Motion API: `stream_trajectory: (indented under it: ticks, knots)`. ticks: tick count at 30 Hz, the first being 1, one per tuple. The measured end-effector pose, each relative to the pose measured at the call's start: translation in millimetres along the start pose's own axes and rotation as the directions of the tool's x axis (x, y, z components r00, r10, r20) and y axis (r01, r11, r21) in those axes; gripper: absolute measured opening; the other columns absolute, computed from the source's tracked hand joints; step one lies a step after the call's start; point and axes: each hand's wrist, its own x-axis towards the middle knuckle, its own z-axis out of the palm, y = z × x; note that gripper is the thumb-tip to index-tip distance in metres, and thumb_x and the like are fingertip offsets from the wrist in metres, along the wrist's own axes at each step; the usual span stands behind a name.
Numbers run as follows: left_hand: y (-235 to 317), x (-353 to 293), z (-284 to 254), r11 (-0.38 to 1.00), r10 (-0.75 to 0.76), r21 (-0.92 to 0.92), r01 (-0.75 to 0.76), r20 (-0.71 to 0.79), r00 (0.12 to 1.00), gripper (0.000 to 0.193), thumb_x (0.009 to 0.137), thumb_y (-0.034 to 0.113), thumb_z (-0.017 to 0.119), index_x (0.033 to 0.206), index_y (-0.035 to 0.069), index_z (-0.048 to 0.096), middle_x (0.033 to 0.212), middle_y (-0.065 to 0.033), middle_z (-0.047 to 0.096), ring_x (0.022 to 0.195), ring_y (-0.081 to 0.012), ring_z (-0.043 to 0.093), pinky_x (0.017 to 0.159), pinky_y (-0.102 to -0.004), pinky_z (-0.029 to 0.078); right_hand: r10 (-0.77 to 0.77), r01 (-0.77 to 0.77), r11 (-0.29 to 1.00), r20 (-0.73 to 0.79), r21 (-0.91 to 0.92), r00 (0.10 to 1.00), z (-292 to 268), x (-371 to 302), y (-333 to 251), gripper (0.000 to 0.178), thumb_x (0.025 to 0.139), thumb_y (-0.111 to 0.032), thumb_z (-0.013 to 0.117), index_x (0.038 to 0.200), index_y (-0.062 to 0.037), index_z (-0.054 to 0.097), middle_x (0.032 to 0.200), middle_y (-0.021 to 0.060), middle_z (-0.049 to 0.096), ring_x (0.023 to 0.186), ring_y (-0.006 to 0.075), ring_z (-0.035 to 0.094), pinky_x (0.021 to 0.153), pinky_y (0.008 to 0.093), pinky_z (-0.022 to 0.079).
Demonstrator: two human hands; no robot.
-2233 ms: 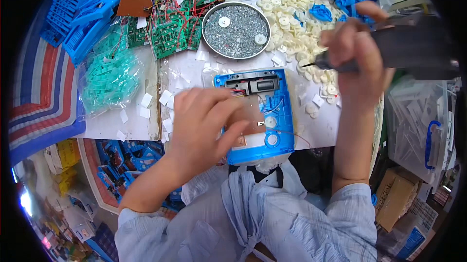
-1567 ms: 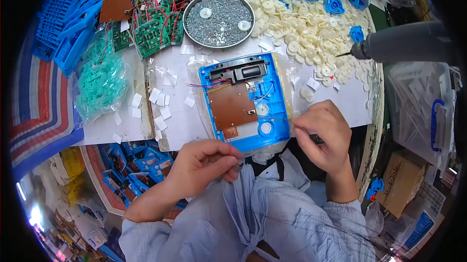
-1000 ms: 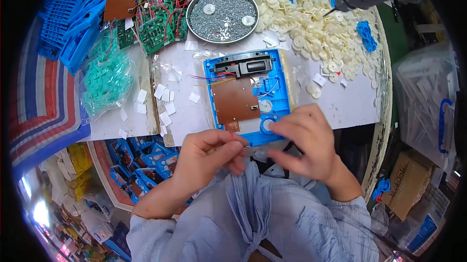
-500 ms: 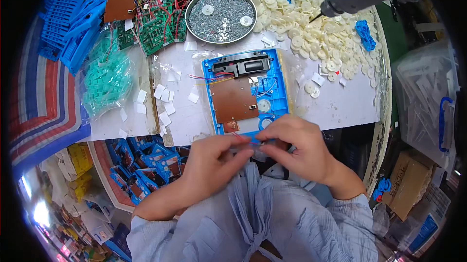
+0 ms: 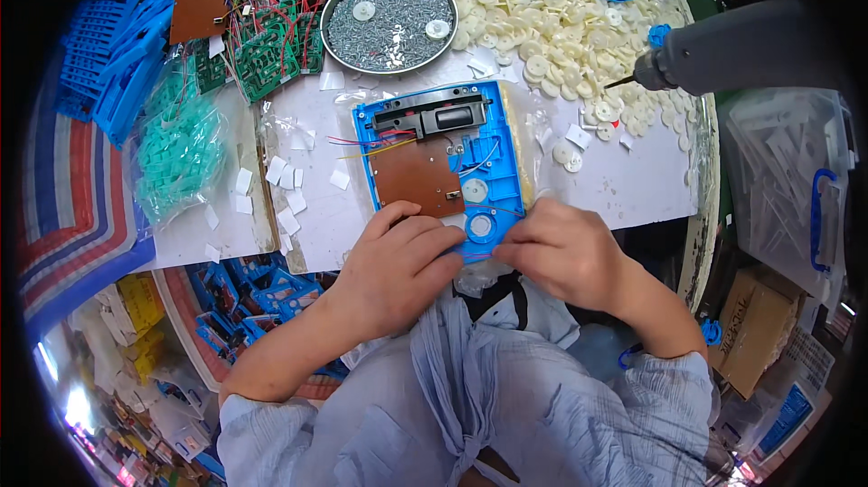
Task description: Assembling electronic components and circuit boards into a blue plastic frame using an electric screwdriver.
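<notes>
My sleeves (image 5: 665, 397): pale blue, faint lines. Casing (image 5: 506, 181) in centre: bright blue; its board (image 5: 407, 178): brown. Cloth (image 5: 86, 202) at left edge: red-white-blue stripes.

A circuit board (image 5: 416, 172) lies in the casing (image 5: 508, 172), behind which a dish (image 5: 390, 71) stands left of heaped discs (image 5: 561, 30).

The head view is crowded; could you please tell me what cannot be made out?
In the head view:
The lower left corner of the blue casing: hidden by the left hand.
Whatever the right hand may pinch: hidden by that hand itself.
The rear of the grey power tool: lost in the dark rim.
Single metal pieces in the round tray: too small.
</notes>
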Motion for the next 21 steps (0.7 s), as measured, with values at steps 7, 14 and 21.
stream_trajectory:
  ticks: [7, 14, 21]
  knots:
    - [-2, 0, -2, 1.0, 0.001, -0.028, -0.002, -0.03, 1.0, 0.026, 0.072, 0.006, 0.079, 0.092, 0.007, 0.064, 0.113, -0.008, 0.069, 0.101, -0.026, 0.066, 0.097, -0.0472, 0.046, -0.076, 0.113, 0.962, 0.153, -0.247, 0.985, -11, 4, -11, 0.009, 0.07, -0.009, 0.066, 0.077, -0.0045, 0.063, 0.079, 0.0043, 0.055, 0.082, 0.0208, 0.057, 0.059, 0.0289, 0.051]
    - [-7, -2, -2, 0.999, 0.019, -0.034, -0.02, -0.028, 0.999, 0.027, 0.07, 0.006, 0.079, 0.093, 0.007, 0.064, 0.112, -0.0079, 0.069, 0.101, -0.026, 0.066, 0.096, -0.0463, 0.046, -0.068, 0.17, 0.953, 0.372, -0.249, 0.926, -14, 25, -20, 0.01, 0.071, -0.014, 0.066, 0.075, -0.0056, 0.063, 0.08, 0.0057, 0.055, 0.087, 0.0232, 0.057, 0.058, 0.0299, 0.051]
    - [0, 0, 2, 1.0, -0.004, 0.006, 0.004, -0.006, 1.0, 0.028, 0.077, 0.012, 0.073, 0.105, 0.011, 0.069, 0.117, -0.0031, 0.067, 0.105, -0.0219, 0.064, 0.1, -0.0471, 0.043, 0.107, -0.107, 0.993, -0.003, 0.043, 0.994, 4, -9, 10, 0.014, 0.077, -0.008, 0.079, 0.085, -0.0082, 0.067, 0.093, 0.0061, 0.06, 0.084, 0.0278, 0.055, 0.067, 0.0351, 0.049]
